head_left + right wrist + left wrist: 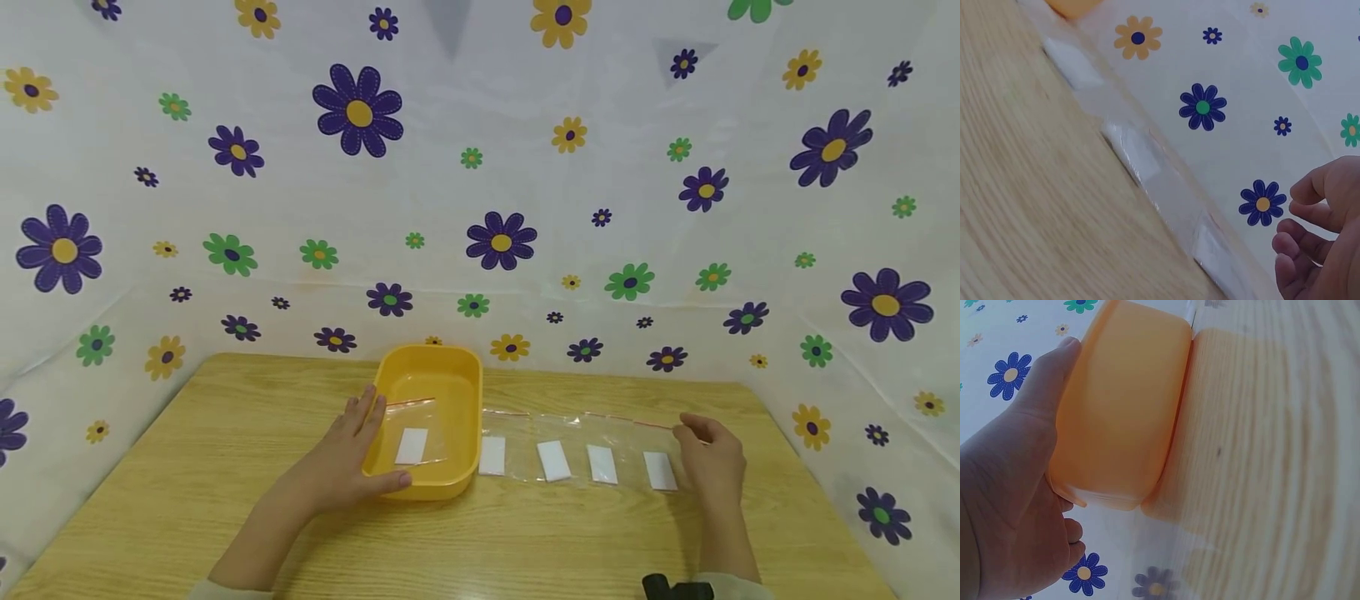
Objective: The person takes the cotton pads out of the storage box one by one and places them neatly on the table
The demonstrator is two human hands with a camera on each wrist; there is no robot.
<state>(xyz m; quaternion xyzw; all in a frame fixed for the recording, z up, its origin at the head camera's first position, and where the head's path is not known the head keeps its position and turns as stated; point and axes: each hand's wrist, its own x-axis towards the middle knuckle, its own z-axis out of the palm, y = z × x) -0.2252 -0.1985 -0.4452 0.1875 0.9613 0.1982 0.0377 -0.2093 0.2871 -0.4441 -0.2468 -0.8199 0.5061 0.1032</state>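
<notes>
In the head view my left hand (337,454) holds the front left corner of a yellow plastic basin (471,417), fingers along the left rim and thumb at the front rim. Inside the basin lies a clear zip bag with a white card (412,447). Several more clear zip bags (622,437), each with a white card (660,471), stretch in a row to the right. My right hand (712,458) is at the rightmost bag's upper corner. In the right wrist view that hand (1325,225) has loosely curled fingers, with nothing visible between them.
The wooden table (525,542) runs back to a white sheet printed with flowers (502,242), which also closes in both sides. A small black object (675,587) shows beside the right sleeve at the bottom edge.
</notes>
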